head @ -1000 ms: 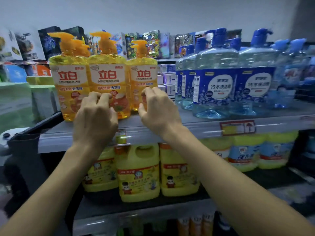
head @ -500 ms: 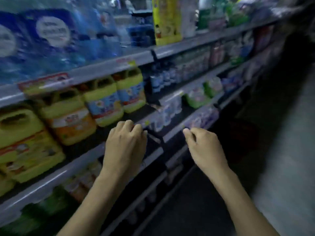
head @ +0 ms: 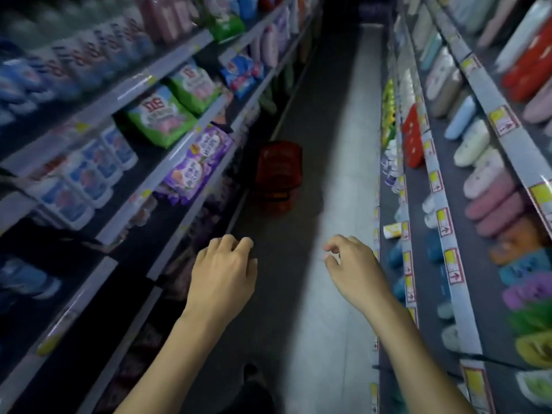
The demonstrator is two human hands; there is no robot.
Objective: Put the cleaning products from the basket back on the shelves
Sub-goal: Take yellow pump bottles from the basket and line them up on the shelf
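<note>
Left shelves (head: 167,70): I see tiers of cleaning goods running down the aisle, with green bags (head: 161,115) on a middle tier and purple bags (head: 197,162) at the front edge of the tier below.
Right shelves (head: 448,234): these hold rows of slippers, so they are not my concern.
Floor (head: 343,144): a pale strip runs between the two racks.
Basket (head: 279,171): red, standing on the floor at its left edge, near the foot of the left shelves and well ahead of my hands. I cannot see what is inside it (too dim and blurred).
Handling: I judge the basket a stiff plastic lattice, light on its own and heavier with liquid goods in it. I would take it by the top rim or a handle, though I cannot make out a handle. If the contents are bags like those on the shelf, they will be soft and saggy, so I would grip them by the body, not a corner.
Left hand (head: 222,273): empty, palm down over the dark left edge of the floor, fingers loosely curled.
Right hand (head: 355,267): empty, forearm stretched forward, fingers hanging loosely bent.
</note>
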